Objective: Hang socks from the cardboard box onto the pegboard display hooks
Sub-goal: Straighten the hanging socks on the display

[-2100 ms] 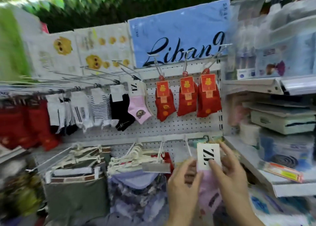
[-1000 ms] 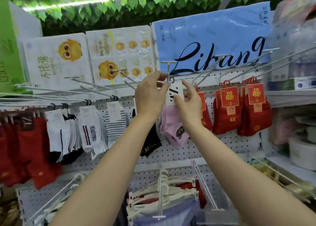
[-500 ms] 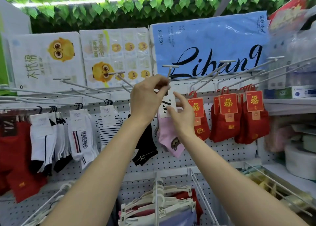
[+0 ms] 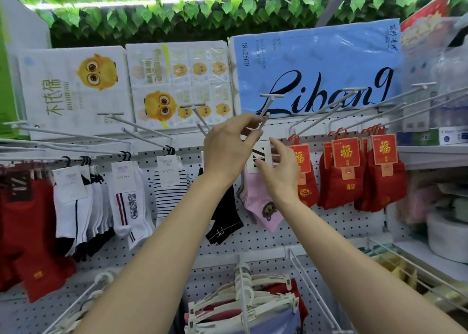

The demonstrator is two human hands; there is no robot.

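Two hands are raised in front of the pegboard (image 4: 329, 222). The left hand (image 4: 228, 151) has its grip closed on the tip of a white hook (image 4: 264, 117), pinching it between thumb and fingers. The right hand (image 4: 281, 169) has a narrow grip on the white card of the pink socks (image 4: 263, 207) (a bear face is on them), which hang under this hook, between the black socks (image 4: 222, 217) and the red socks (image 4: 339, 181). The cardboard box is not in view.
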